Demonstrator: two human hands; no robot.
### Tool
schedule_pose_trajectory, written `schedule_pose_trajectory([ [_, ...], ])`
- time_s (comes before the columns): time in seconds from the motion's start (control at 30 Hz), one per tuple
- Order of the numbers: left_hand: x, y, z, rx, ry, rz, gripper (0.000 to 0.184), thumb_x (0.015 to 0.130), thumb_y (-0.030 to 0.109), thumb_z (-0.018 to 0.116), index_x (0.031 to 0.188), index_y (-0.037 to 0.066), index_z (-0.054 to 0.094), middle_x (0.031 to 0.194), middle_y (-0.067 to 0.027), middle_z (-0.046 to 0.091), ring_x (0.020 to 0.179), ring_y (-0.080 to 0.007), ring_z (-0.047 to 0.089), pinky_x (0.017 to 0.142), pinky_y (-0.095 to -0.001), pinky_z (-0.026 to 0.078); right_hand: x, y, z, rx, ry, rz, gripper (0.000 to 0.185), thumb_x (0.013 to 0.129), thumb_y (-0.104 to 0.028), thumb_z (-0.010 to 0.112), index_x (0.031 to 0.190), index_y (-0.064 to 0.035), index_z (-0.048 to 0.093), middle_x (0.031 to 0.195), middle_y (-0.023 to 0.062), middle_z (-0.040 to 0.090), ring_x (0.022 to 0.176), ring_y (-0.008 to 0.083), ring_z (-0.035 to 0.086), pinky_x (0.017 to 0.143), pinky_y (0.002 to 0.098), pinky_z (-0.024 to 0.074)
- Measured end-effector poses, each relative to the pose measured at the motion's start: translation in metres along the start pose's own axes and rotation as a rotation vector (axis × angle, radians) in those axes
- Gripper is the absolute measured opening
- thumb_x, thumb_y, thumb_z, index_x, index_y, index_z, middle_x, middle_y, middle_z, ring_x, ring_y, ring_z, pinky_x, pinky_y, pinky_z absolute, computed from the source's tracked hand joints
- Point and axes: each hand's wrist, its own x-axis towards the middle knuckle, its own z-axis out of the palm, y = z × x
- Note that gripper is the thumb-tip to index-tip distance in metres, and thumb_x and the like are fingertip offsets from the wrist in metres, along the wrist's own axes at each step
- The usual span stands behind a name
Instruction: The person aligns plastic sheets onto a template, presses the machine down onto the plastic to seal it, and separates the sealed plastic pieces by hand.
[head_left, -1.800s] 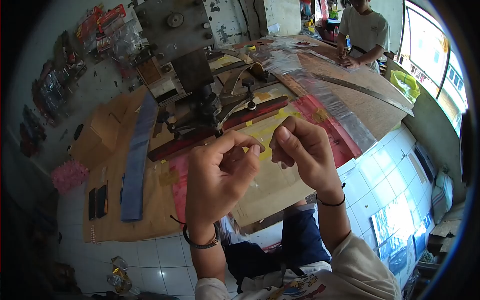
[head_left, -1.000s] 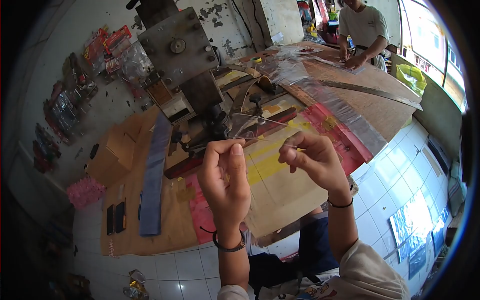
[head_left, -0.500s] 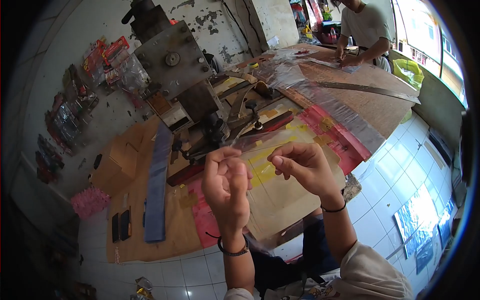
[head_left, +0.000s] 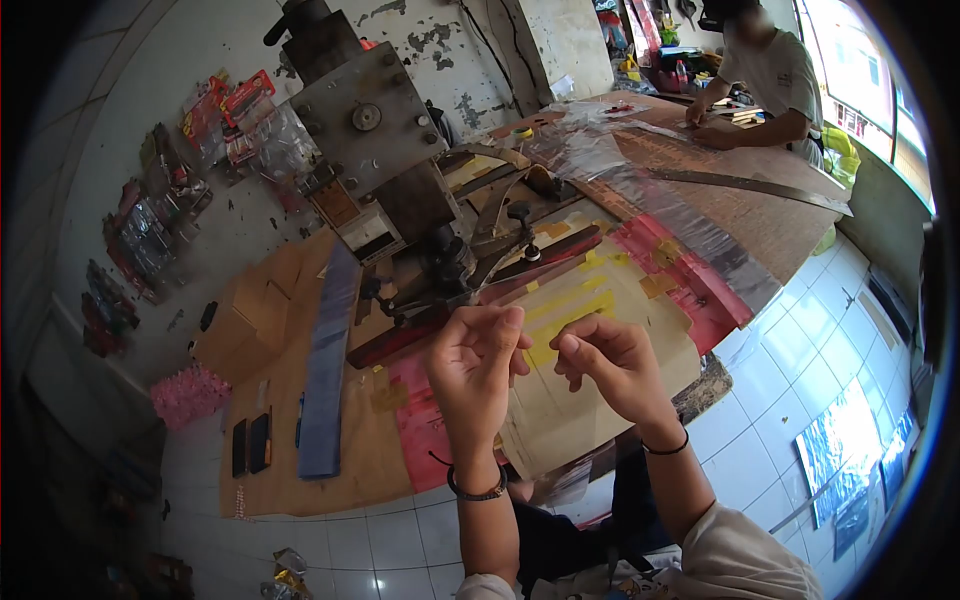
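Note:
My left hand (head_left: 474, 368) is raised over the near edge of the work surface, its thumb pressed against curled fingers. Just to its right, my right hand (head_left: 612, 366) makes a pinch with thumb and forefinger. Whatever either pinch holds, perhaps thin clear plastic, is too faint to make out. Beneath both hands lies a beige sheet (head_left: 560, 420) with strips of yellow tape (head_left: 572, 318). Behind them stands a dark metal press (head_left: 372, 120), its black-knobbed clamp (head_left: 520, 228) close above the sheet.
A blue-grey strip (head_left: 328, 380) and two dark phones (head_left: 250, 445) lie on the brown board at left. Red sheeting (head_left: 690, 275) borders the beige sheet. A long metal strip (head_left: 750, 187) crosses the far table, where another person (head_left: 775, 80) works. Packets hang on the wall.
My left hand has turned and closed from loosely spread fingers into a pinch, moving right. My right hand stays pinched nearby. The view has shifted slightly, and the other person has leaned forward.

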Motion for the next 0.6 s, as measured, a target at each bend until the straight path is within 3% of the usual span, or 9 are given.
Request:
schedule_pose_trajectory([
  [0.17, 0.001, -0.006, 0.004, -0.135, 0.057, 0.084, 0.015, 0.100, 0.014, 0.068, 0.100, 0.001, 0.060, 0.081, -0.0132, 0.072, 0.053, -0.0112, 0.061, 0.047, -0.0220, 0.045, -0.030, 0.008, 0.012, -0.148, -0.146, 0.089, 0.025, 0.098, -0.017, 0.071, 0.115, 0.0008, 0.067, 0.099, 0.0071, 0.076, 0.085, 0.0119, 0.070, 0.078, 0.0276, 0.0573],
  [0.23, -0.004, -0.003, 0.001, -0.141, 0.141, 0.145, 0.015, 0.102, 0.016, 0.066, 0.104, 0.002, 0.060, 0.082, -0.0124, 0.071, 0.054, -0.0121, 0.061, 0.046, -0.0234, 0.045, -0.059, 0.026, 0.016, -0.166, -0.182, 0.162, 0.019, 0.093, -0.008, 0.077, 0.108, 0.0012, 0.069, 0.098, 0.0065, 0.076, 0.089, 0.0118, 0.072, 0.082, 0.0273, 0.0583],
  [0.3, -0.014, 0.008, -0.012, -0.136, 0.268, 0.249, 0.015, 0.104, 0.019, 0.062, 0.108, 0.005, 0.058, 0.083, -0.0096, 0.069, 0.055, -0.0121, 0.061, 0.044, -0.0254, 0.046, -0.097, 0.053, 0.012, -0.296, -0.332, 0.067, 0.016, 0.094, -0.014, 0.074, 0.105, -0.0029, 0.075, 0.103, 0.0052, 0.077, 0.093, 0.0170, 0.074, 0.085, 0.0312, 0.0576],
  [0.37, -0.032, 0.023, -0.040, -0.340, 0.475, 0.367, 0.021, 0.107, 0.023, 0.056, 0.117, 0.005, 0.057, 0.085, -0.0152, 0.071, 0.055, -0.0143, 0.062, 0.049, -0.0268, 0.049, -0.145, 0.088, 0.015, -0.335, -0.436, 0.262, 0.016, 0.094, -0.018, 0.075, 0.105, -0.0080, 0.078, 0.104, 0.0046, 0.078, 0.094, 0.0190, 0.075, 0.086, 0.0323, 0.0569],
  [0.43, -0.052, 0.047, -0.058, -0.834, 0.567, 0.594, 0.029, 0.108, 0.022, 0.053, 0.135, 0.010, 0.052, 0.085, -0.0122, 0.071, 0.065, -0.0150, 0.064, 0.057, -0.0282, 0.052, -0.180, 0.129, 0.015, -0.343, -0.556, 0.517, 0.022, 0.095, -0.025, 0.072, 0.112, -0.0126, 0.078, 0.108, 0.0057, 0.077, 0.093, 0.0211, 0.075, 0.086, 0.0323, 0.0565],
  [0.5, -0.077, 0.059, -0.106, -0.722, 0.257, 0.797, 0.028, 0.106, 0.017, 0.055, 0.133, 0.013, 0.060, 0.090, -0.0107, 0.074, 0.080, -0.0197, 0.069, 0.071, -0.0302, 0.055, -0.232, 0.199, -0.017, -0.466, -0.779, 0.527, 0.022, 0.095, -0.027, 0.070, 0.110, -0.0125, 0.078, 0.109, 0.0062, 0.077, 0.092, 0.0240, 0.075, 0.085, 0.0329, 0.0571],
  [0.53, -0.089, 0.073, -0.128, -0.603, 0.132, 0.837, 0.022, 0.104, 0.011, 0.053, 0.125, 0.006, 0.060, 0.102, -0.0100, 0.068, 0.082, -0.0175, 0.067, 0.069, -0.0289, 0.055, -0.240, 0.214, -0.029, -0.528, -0.896, 0.519, 0.023, 0.096, -0.028, 0.069, 0.109, -0.0124, 0.078, 0.109, 0.0065, 0.077, 0.092, 0.0254, 0.074, 0.085, 0.0332, 0.0573],
  [0.57, -0.101, 0.085, -0.147, -0.477, 0.006, 0.872, 0.017, 0.103, 0.006, 0.051, 0.117, 0.000, 0.059, 0.114, -0.0094, 0.063, 0.085, -0.0153, 0.065, 0.068, -0.0275, 0.054, -0.240, 0.220, -0.037, -0.594, -0.870, 0.512, 0.023, 0.096, -0.028, 0.068, 0.108, -0.0121, 0.079, 0.109, 0.0076, 0.077, 0.093, 0.0263, 0.074, 0.085, 0.0341, 0.0573],
  [0.6, -0.110, 0.086, -0.161, -0.627, -0.123, 0.924, 0.036, 0.102, 0.024, 0.051, 0.132, 0.002, 0.049, 0.124, -0.0112, 0.061, 0.100, -0.0220, 0.061, 0.086, -0.0351, 0.045, -0.240, 0.225, -0.043, -0.653, -0.846, 0.507, 0.023, 0.096, -0.029, 0.068, 0.107, -0.0118, 0.079, 0.108, 0.0087, 0.077, 0.094, 0.0272, 0.074, 0.086, 0.0350, 0.0573],
])
